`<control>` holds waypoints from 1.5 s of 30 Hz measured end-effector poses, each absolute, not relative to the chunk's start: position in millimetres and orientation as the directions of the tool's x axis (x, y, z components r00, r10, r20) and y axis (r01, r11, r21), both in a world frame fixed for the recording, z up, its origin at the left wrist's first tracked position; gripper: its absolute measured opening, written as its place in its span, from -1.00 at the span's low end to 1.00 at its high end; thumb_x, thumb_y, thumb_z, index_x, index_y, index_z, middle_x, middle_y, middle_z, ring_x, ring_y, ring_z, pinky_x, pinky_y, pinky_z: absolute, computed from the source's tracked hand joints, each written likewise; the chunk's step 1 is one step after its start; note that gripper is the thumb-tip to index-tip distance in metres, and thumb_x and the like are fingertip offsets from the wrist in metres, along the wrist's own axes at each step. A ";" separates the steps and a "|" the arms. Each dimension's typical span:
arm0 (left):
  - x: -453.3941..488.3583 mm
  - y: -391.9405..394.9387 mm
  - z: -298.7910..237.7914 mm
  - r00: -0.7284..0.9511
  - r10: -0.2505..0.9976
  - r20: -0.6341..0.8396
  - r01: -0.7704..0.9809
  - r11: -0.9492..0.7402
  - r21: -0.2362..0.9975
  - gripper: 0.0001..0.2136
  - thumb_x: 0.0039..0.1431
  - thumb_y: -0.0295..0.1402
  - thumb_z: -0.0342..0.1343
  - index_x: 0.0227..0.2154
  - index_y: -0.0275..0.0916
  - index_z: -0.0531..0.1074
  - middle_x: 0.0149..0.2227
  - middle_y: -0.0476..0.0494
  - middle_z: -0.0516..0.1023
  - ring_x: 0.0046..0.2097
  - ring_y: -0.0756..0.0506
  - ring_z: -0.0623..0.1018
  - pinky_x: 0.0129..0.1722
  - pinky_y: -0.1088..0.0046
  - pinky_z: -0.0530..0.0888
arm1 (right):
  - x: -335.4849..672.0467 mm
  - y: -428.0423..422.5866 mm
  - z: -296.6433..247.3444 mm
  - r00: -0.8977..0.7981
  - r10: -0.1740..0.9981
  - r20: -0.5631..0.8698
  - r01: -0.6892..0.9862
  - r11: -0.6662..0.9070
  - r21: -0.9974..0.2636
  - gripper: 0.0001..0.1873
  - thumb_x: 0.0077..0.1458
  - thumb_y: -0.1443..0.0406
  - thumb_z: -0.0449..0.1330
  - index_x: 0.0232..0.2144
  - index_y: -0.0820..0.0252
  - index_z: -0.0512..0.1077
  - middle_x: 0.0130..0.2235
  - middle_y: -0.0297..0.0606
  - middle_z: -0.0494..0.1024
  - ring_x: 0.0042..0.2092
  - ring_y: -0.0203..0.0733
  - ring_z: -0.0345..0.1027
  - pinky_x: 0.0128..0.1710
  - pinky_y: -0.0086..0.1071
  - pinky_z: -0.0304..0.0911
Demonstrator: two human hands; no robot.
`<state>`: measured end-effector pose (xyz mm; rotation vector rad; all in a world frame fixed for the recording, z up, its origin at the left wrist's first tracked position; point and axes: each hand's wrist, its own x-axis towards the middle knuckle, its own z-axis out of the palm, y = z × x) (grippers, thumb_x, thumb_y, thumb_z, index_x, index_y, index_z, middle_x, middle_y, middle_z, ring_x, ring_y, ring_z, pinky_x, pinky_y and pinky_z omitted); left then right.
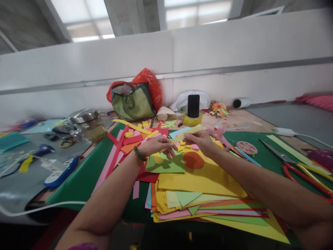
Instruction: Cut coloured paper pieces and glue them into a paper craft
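Observation:
A pale yellow paper strip [191, 130] is stretched between my two hands above the paper pile. My left hand [160, 146], with a dark green bead bracelet on the wrist, pinches the strip's lower left end; its other fingers are loosely curled. My right hand [201, 141] grips the strip further along between thumb and fingers, and the far end sticks out beyond it. Below lie a light green sheet [169, 164], an orange paper disc [194, 160] and a large yellow sheet [200, 182] on a stack of coloured sheets.
Large red-handled scissors [288, 162] and a pink glue gun [218, 132] lie to the right. A phone [193, 106] stands on a yellow tape roll [193, 119]. At the left are a glass jar [90, 125] and a blue-and-white power strip [61, 172]. A green bag [132, 102] sits behind.

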<state>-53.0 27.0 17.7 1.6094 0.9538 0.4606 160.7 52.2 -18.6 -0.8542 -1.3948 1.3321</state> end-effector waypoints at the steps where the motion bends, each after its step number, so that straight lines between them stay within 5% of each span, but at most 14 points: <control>1: -52.8 26.6 17.4 0.607 0.767 -0.208 0.318 0.005 0.948 -0.53 -0.01 0.03 0.23 -0.29 -0.35 0.53 -0.37 -0.25 0.65 -0.39 -0.07 0.61 -0.33 0.46 0.47 | 159.6 50.9 -19.5 -0.272 0.945 0.183 -0.134 0.151 -0.979 -0.57 -0.35 -0.02 0.44 -0.59 0.24 0.55 -0.52 -0.23 0.59 -0.53 -0.31 0.39 -0.46 -0.39 0.34; 7: -46.4 23.9 12.1 0.594 0.780 -0.196 0.252 0.051 0.966 -0.54 -0.02 0.02 0.25 -0.32 -0.35 0.50 -0.37 -0.23 0.65 -0.40 -0.08 0.61 -0.34 0.42 0.50 | 152.2 40.1 -19.0 -0.401 0.898 0.180 -0.076 0.163 -0.984 -0.59 -0.30 -0.02 0.41 -0.55 0.21 0.59 -0.52 -0.24 0.60 -0.50 -0.28 0.40 -0.45 -0.38 0.34; 13: -49.1 24.9 14.2 0.579 0.785 -0.219 0.265 0.073 0.962 -0.60 -0.07 -0.05 0.31 -0.40 -0.37 0.51 -0.47 -0.16 0.61 -0.48 -0.01 0.56 -0.40 0.49 0.47 | 161.2 48.7 -14.5 -0.267 0.933 0.242 -0.089 0.227 -0.970 -0.59 -0.28 -0.01 0.41 -0.60 0.22 0.50 -0.58 -0.32 0.50 -0.54 -0.35 0.30 -0.50 -0.43 0.25; 20: -50.0 24.1 15.6 0.585 0.771 -0.253 0.293 0.091 0.952 -0.63 -0.05 -0.06 0.30 -0.43 -0.33 0.51 -0.55 -0.08 0.55 -0.51 0.00 0.52 -0.48 0.52 0.42 | 162.6 46.9 -12.6 -0.328 0.907 0.263 -0.085 0.249 -0.965 -0.60 -0.25 0.01 0.40 -0.56 0.21 0.45 -0.60 -0.40 0.42 -0.53 -0.36 0.26 -0.52 -0.44 0.20; 35: -54.1 27.7 11.5 0.624 0.710 -0.326 0.270 0.195 0.943 -0.58 -0.06 -0.06 0.32 -0.31 -0.37 0.52 -0.41 -0.18 0.63 -0.48 -0.01 0.57 -0.51 0.53 0.42 | 165.4 50.5 -11.8 -0.372 0.894 0.250 -0.073 0.240 -0.968 -0.55 -0.27 -0.03 0.40 -0.51 0.22 0.48 -0.60 -0.34 0.48 -0.55 -0.33 0.30 -0.53 -0.44 0.22; 41: -50.2 28.1 4.8 0.613 0.715 -0.337 0.194 0.278 0.941 -0.62 0.04 -0.12 0.26 -0.27 -0.40 0.51 -0.38 -0.30 0.64 -0.43 -0.11 0.61 -0.47 0.47 0.45 | 165.9 54.8 -12.1 -0.113 0.879 0.463 0.032 0.469 -0.883 -0.60 -0.19 0.02 0.36 -0.61 0.20 0.37 -0.63 -0.44 0.32 -0.57 -0.39 0.14 -0.58 -0.46 0.11; 45: -38.3 25.6 3.3 0.552 0.780 -0.295 0.083 0.301 0.950 -0.71 0.15 -0.20 0.15 -0.29 -0.40 0.50 -0.36 -0.32 0.64 -0.38 -0.12 0.62 -0.47 0.51 0.43 | 162.3 38.6 -13.2 -0.202 0.653 0.730 0.232 0.756 -0.612 -0.75 0.07 0.17 0.24 -0.53 0.19 0.39 -0.55 -0.38 0.37 -0.52 -0.35 0.20 -0.53 -0.45 0.16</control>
